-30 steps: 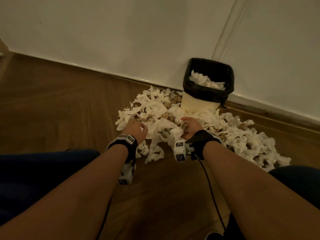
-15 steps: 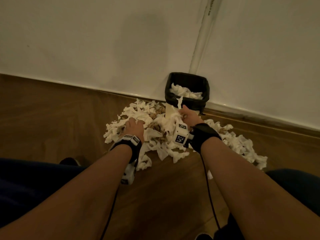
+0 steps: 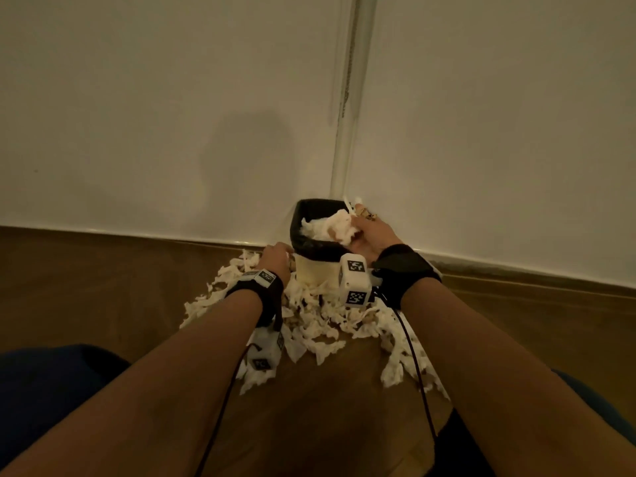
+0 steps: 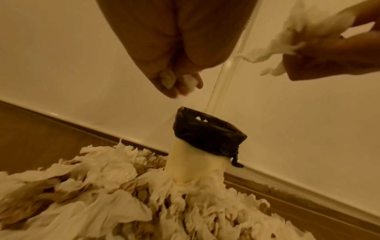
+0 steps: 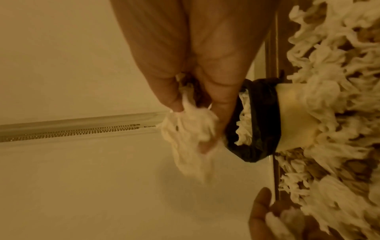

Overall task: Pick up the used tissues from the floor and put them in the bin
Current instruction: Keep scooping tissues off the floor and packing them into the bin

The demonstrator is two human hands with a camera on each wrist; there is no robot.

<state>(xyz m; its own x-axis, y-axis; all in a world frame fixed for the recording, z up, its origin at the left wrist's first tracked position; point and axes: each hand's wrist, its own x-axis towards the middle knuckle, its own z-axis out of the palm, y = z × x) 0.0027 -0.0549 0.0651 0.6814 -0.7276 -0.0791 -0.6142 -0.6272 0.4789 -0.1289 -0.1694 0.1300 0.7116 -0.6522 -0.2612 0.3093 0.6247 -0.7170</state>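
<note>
Bin: one [image 3: 316,270], cream with black liner, against the wall [image 3: 137,115] by a vertical pipe [image 3: 347,98]; partly filled with tissues.
Tissues: too many to count; a pile [image 3: 309,318] on the wooden floor [image 3: 86,287] around the bin's base, spreading toward the viewer.
Hands: two, each with a black wrist strap and marker cube.
Right hand: [image 3: 370,234] fingers curled round a wad [image 3: 339,227] of tissues, held over the bin's open top at its right rim.
Left hand: [image 3: 275,258] just left of the bin, above the pile; fingertips pinching a small scrap [image 4: 190,82] of tissue.
</note>
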